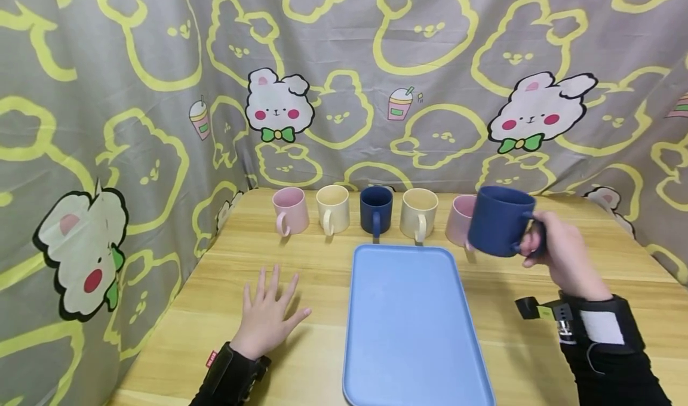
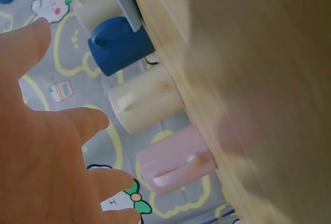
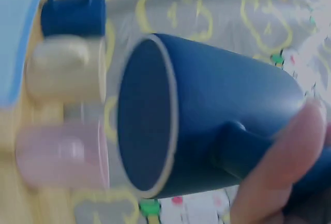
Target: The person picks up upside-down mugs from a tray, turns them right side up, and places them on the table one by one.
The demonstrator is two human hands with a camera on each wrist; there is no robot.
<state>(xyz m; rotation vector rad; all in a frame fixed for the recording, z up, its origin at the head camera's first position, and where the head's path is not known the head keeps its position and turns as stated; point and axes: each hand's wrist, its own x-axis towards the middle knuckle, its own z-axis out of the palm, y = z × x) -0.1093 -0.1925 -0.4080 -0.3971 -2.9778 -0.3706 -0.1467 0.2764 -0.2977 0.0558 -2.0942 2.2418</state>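
My right hand (image 1: 564,254) grips a dark blue mug (image 1: 495,224) by its handle. The mug is upright and raised above the table, in front of part of a pink mug (image 1: 458,224). In the right wrist view, the underside of the held mug (image 3: 227,94) shows, with a pale ring round its base. On the left side, my left hand (image 1: 266,321) holds nothing, its fingers spread over the wooden table (image 1: 215,310). Between the hands lies a light blue rectangular tray (image 1: 408,322) with nothing on it.
Along the back of the table stand a pink mug (image 1: 292,210), a cream mug (image 1: 334,209), a dark blue mug (image 1: 376,212) and another cream mug (image 1: 412,212), handles facing me. Behind them hangs a grey patterned curtain (image 1: 344,54), continuing along both sides.
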